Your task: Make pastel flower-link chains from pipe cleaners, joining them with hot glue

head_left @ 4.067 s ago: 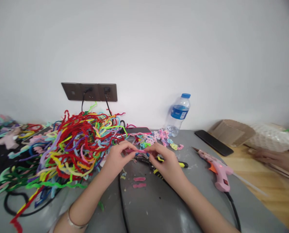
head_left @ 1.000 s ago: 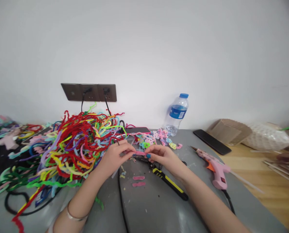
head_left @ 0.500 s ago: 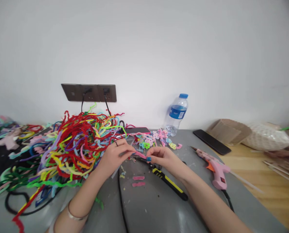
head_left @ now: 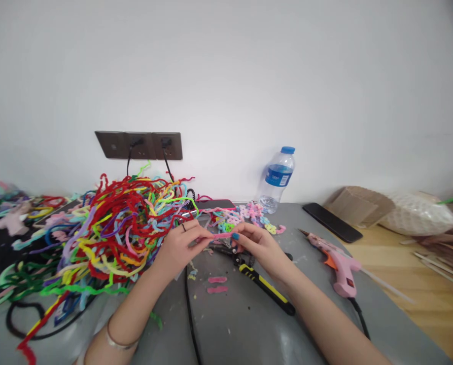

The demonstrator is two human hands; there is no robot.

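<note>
Between my two hands is a short pink pipe cleaner piece, held level above the grey table. My left hand pinches its left end between thumb and finger. At the other end, my right hand is closed on the piece with thumb and fingertips. Two more short pink pieces lie side by side on the table below. Pliers with a black and yellow handle rest under my right hand, their jaws partly hidden by it.
A large tangle of coloured pipe cleaners fills the left. Small pastel twisted pieces, a water bottle and a black phone stand behind. A pink glue gun lies right. Another person's hand shows at the far right.
The pink piece has gone from slanted to nearly level between my hands. My right fingers have shifted their hold slightly upward. The things on the table stay put.
</note>
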